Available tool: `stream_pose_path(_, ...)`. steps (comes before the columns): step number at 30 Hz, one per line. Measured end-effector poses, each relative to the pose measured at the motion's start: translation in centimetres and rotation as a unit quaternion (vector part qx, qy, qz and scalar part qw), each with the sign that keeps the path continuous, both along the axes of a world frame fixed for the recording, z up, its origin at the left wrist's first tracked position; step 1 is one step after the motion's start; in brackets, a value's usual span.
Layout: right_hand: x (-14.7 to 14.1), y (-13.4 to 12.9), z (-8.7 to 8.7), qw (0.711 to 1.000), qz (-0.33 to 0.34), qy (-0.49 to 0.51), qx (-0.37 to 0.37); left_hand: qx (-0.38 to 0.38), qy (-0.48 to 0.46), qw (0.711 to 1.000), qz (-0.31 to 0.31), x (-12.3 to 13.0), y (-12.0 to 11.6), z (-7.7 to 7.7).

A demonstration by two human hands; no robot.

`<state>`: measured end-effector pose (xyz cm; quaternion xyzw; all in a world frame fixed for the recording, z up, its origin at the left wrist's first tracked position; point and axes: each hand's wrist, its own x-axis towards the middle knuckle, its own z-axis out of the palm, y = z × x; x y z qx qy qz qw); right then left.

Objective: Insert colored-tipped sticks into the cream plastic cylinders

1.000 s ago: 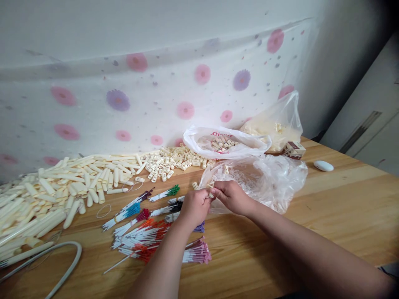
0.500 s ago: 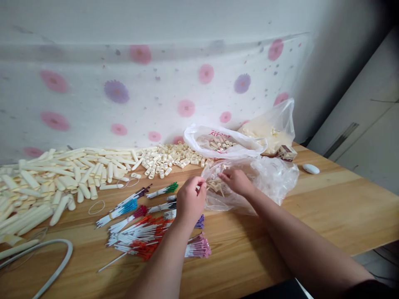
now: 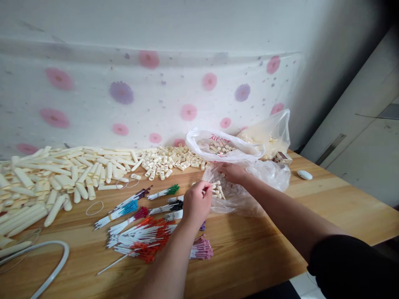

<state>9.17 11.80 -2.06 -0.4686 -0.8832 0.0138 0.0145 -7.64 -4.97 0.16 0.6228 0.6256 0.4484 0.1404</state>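
Observation:
My left hand (image 3: 198,200) is closed, thumb against curled fingers, at the left edge of a clear plastic bag (image 3: 232,195). Whatever it may hold is hidden. Small cream plastic pieces (image 3: 218,191) lie in the bag mouth just right of it. My right hand (image 3: 232,172) reaches into the same bag from the right, its fingers hidden by the film and the back of the hand. Left of my left hand lie bundles of white sticks with coloured ends, among them a green-tipped bundle (image 3: 163,191), an orange-tipped heap (image 3: 137,236) and a pink-tipped bundle (image 3: 202,249).
Behind stand a white bag (image 3: 195,143) of cream pieces and another bag (image 3: 274,128) beside a small box (image 3: 283,158). A white oval object (image 3: 304,175) lies on the right. Cream tubes (image 3: 62,178) and slotted cylinders (image 3: 165,162) cover the left. A curved white tube (image 3: 64,257) lies front left.
My right hand has gone deeper into the clear bag, its fingers passing out of sight. My left hand has shifted slightly right and down, still closed. The camera view has moved slightly.

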Motion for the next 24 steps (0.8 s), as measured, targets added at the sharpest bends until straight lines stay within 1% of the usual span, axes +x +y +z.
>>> stream_pose_path(3, 0.5, 0.4, 0.0, 0.999, 0.033, 0.013, -0.008, -0.010, 0.005, 1.000, -0.003, 0.0, 0.0, 0.0)
stream_pose_path(8, 1.9, 0.5, 0.2, 0.998, 0.050, 0.041, -0.005, -0.029, 0.020, 0.999, -0.010, 0.2, 0.1, 0.0)
stream_pose_path(10, 2.6, 0.4, 0.3, 0.998, 0.040, 0.054, 0.004, -0.035, 0.024, 0.999, -0.012, 0.3, 0.2, 0.0)
stream_pose_path(14, 4.1, 0.3, 0.7, 0.998, -0.011, 0.064, 0.026, -0.042, 0.026, 0.999, -0.015, 0.3, 0.2, -0.2)
stream_pose_path(18, 5.3, 0.5, 0.8, 0.999, -0.032, 0.040, 0.015, -0.048, 0.032, 0.998, -0.016, 0.4, 0.2, -0.3)
stream_pose_path(21, 5.1, 0.6, 0.4, 0.999, -0.032, 0.023, -0.010, -0.053, 0.041, 0.998, -0.019, 0.4, 0.2, -0.3)
stream_pose_path(24, 4.2, 0.7, -0.2, 0.998, -0.042, 0.037, -0.015, -0.055, 0.051, 0.997, -0.028, 0.5, 0.3, -0.4)
